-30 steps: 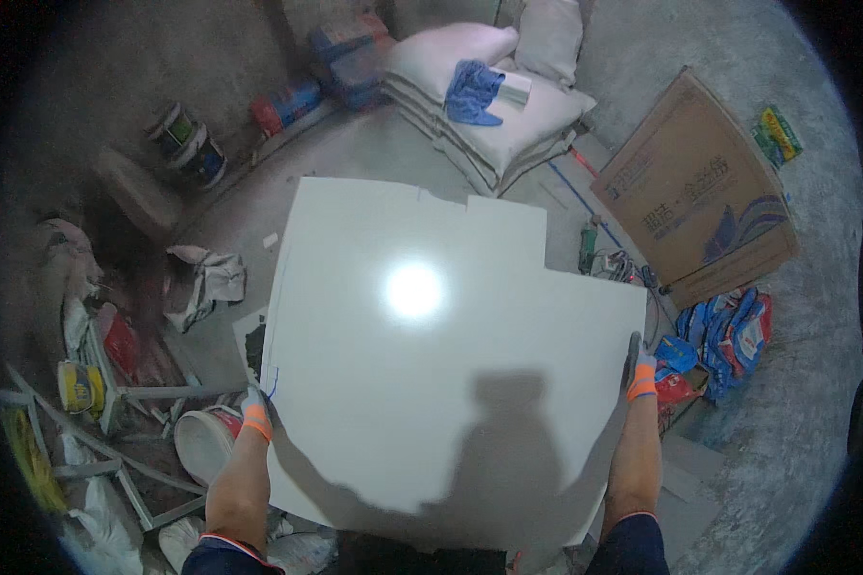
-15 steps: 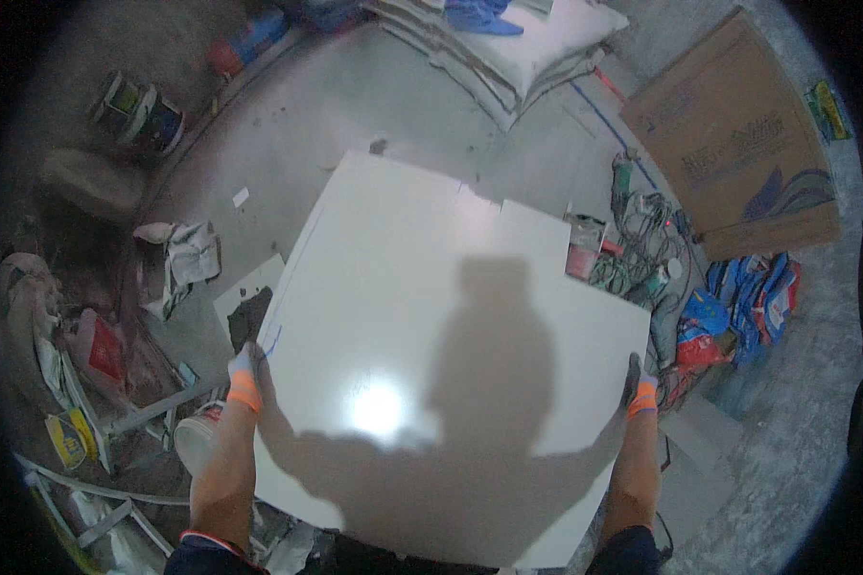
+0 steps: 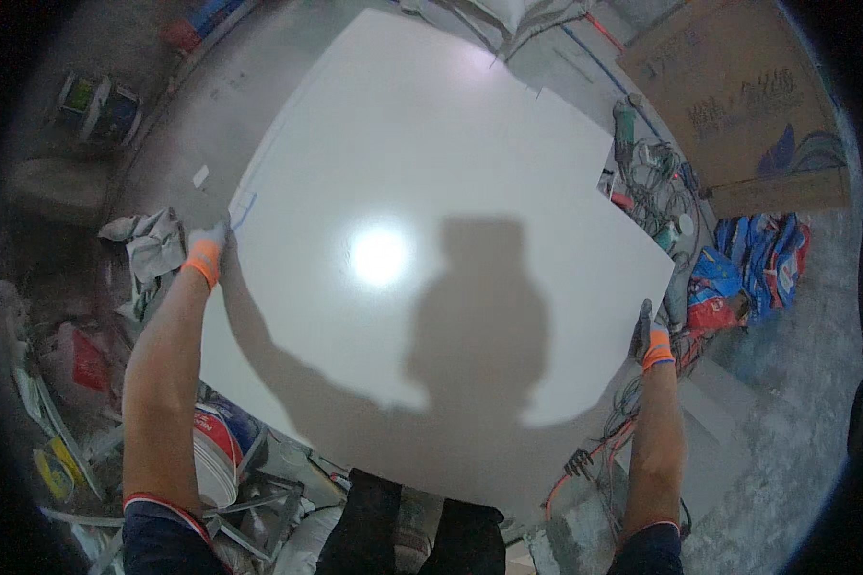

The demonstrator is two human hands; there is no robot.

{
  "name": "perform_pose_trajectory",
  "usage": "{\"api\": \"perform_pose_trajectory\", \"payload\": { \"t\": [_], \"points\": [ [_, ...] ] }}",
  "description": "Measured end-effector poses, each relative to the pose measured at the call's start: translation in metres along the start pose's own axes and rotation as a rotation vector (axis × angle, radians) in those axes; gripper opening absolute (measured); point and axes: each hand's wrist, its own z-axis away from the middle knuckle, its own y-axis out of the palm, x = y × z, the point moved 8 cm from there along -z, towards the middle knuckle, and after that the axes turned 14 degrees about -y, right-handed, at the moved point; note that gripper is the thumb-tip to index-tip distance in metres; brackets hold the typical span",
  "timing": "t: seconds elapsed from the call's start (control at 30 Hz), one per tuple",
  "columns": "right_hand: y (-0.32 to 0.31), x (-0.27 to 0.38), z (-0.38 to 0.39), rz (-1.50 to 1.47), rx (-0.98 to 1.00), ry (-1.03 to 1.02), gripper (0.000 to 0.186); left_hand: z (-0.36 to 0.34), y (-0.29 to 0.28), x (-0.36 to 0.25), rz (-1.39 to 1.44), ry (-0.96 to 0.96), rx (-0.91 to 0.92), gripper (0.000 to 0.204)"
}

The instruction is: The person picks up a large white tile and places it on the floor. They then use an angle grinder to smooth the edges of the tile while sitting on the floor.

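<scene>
A large glossy white tile (image 3: 431,163) fills the middle, notched at its upper right corner, with blue pen lines on its left edge and my shadow across it. My gloved left hand (image 3: 208,247), with an orange cuff, is closed on the tile's left edge. My gloved right hand (image 3: 650,333) grips the right edge lower down. The fingers of both are partly hidden at the edges. My dark-clothed legs (image 3: 364,527) show below the tile.
Power tools (image 3: 625,134) with tangled cables lie right of the tile, beside cardboard (image 3: 729,115) and blue-red bags (image 3: 762,268). Buckets (image 3: 105,110), a crumpled sack (image 3: 153,249) and metal frames (image 3: 81,460) lie left. A white pail (image 3: 211,465) is below my left arm. Stacked sacks (image 3: 508,14) are at the back.
The tile in my hands has moved up and forward in view and turned clockwise, its left side higher. My left hand has risen. More cables and my legs now show.
</scene>
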Motion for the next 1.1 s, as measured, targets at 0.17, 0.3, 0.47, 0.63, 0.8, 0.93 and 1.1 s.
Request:
{"api": "perform_pose_trajectory", "payload": {
  "t": [0.17,0.3,0.47,0.63,0.8,0.93,1.1],
  "points": [
    [-0.017,-0.043,0.031,0.067,0.041,0.431,0.083,-0.005,0.026,-0.034,-0.063,-0.006,0.039,0.065],
    [-0.022,-0.054,0.035,0.111,-0.106,0.264,0.088,0.065,-0.002,-0.028,-0.329,0.494,-0.402,0.073],
    [-0.009,-0.069,0.043,0.067,-0.147,0.283,0.073,0.168,-0.012,0.197,0.056,0.001,-0.214,0.063],
    [-0.012,-0.082,0.057,0.239,-0.230,0.337,0.072,0.245,0.069,0.330,0.482,-0.432,0.098,0.059],
    [0.004,-0.108,0.099,0.553,0.046,0.242,0.069,0.200,0.077,0.367,0.199,-0.359,0.035,0.058],
    [0.029,-0.128,0.214,0.136,-0.194,0.542,0.069,0.106,0.026,0.329,0.137,0.023,-0.123,0.070],
    [0.066,-0.111,0.347,-0.136,-0.286,0.798,0.071,0.044,-0.006,0.228,0.065,-0.006,0.051,0.080]
  ]
}}
